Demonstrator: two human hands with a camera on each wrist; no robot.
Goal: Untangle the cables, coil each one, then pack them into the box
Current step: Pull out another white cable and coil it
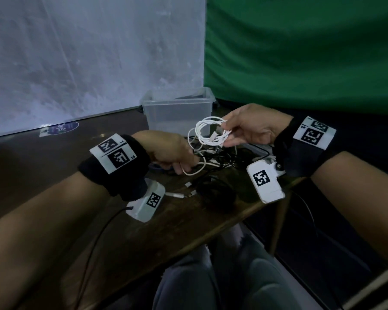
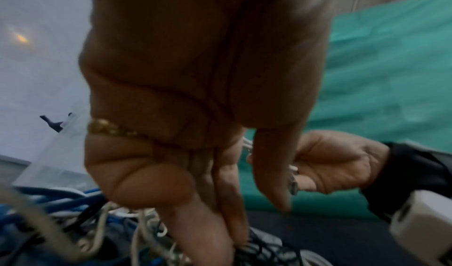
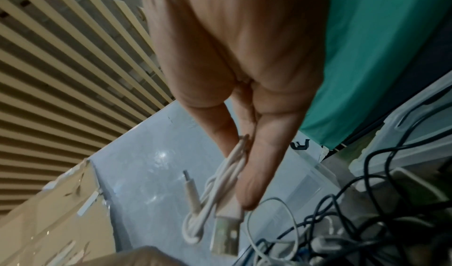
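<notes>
My right hand [image 1: 224, 134] holds a coiled white USB cable [image 1: 207, 133] in the air just in front of the clear plastic box [image 1: 177, 101]. In the right wrist view the fingers [image 3: 259, 164] pinch the coil [image 3: 220, 185], and its USB plug [image 3: 225, 231] hangs below. My left hand [image 1: 184, 167] is lower on the table at the edge of the tangle of black and white cables [image 1: 220, 157], its fingers curled round a loose white cable [image 1: 189, 173]. In the left wrist view the left hand [image 2: 232, 212] reaches into the pile, beside blue cables [image 2: 49, 198].
A coiled black cable [image 1: 215, 195] and loose white plugs [image 1: 188, 184] lie on the brown table [image 1: 143, 231] nearer me. The table's front edge runs diagonally above my knees. A white backdrop stands at the left and a green cloth at the right behind the box.
</notes>
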